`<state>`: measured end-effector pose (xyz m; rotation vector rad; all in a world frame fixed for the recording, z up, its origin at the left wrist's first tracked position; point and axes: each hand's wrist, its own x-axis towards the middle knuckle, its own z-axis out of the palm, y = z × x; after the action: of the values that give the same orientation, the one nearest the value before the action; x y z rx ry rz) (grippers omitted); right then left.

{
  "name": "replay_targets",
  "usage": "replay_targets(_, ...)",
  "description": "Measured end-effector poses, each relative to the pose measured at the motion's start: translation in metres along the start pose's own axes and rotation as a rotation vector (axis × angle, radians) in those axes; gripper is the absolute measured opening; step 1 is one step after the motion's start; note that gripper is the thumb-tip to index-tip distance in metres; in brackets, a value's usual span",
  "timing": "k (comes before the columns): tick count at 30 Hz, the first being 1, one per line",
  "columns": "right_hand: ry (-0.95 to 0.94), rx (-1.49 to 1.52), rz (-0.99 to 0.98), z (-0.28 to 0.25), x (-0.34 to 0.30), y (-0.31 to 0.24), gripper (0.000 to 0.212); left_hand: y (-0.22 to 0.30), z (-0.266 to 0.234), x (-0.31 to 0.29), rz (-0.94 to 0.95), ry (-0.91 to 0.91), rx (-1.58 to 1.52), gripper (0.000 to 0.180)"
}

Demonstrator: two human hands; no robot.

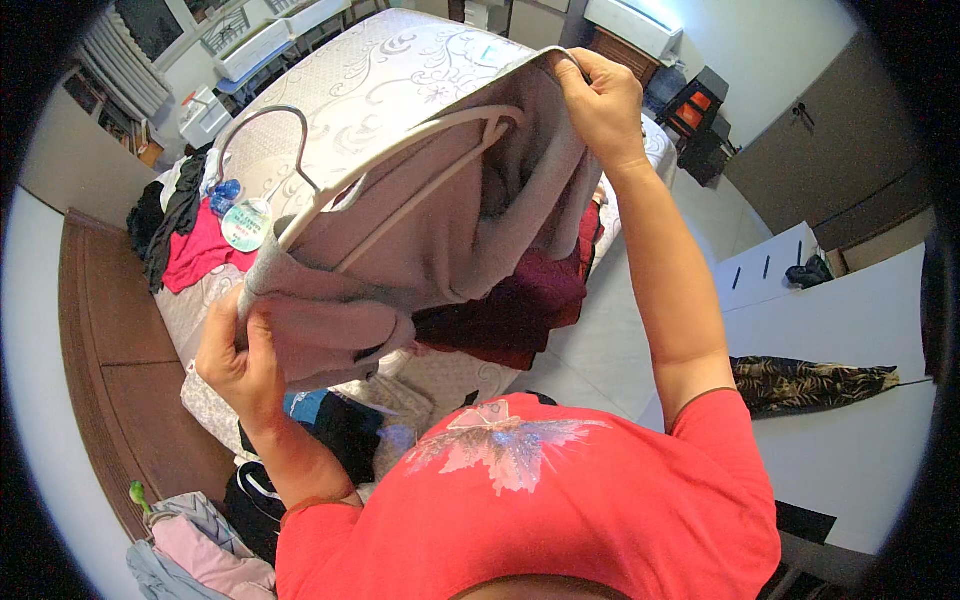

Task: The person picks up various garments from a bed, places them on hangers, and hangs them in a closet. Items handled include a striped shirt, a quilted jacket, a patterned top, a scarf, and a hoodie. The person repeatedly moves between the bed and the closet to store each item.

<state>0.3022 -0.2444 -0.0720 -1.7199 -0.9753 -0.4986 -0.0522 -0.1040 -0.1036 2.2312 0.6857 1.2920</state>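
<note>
A grey knit-looking top is stretched between my two hands above the bed. Part of a white clothes hanger shows at its opening, with the metal hook sticking up on the left. My left hand is closed on the top's lower left edge, below the hanger's near end. Higher up at the right, my right hand pinches the top's far edge, just past the hanger's other end. Neither hand visibly touches the hanger. A dark maroon garment lies on the bed under the top.
The patterned bed fills the middle. Black and pink clothes and a round tag lie at its left. More clothes are piled at lower left by the wooden headboard. A patterned garment rests at the white cabinet.
</note>
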Motion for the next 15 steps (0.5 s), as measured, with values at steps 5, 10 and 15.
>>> replay_targets(5, -0.038, -0.063, 0.006, -0.002, 0.0, 0.003, 0.022, 0.011, -0.015, 0.001, -0.023, 0.116, 0.033, 0.016)
replay_targets(10, -0.074, -0.044, 0.017, -0.001, -0.007, 0.002, 0.02, 0.018, -0.023, 0.0, 0.09, 0.062, 0.094, 0.015)
replay_targets(15, -0.179, -0.218, 0.034, -0.001, -0.017, 0.009, 0.019, 0.01, -0.011, 0.003, 0.165, -0.062, 0.234, 0.015)
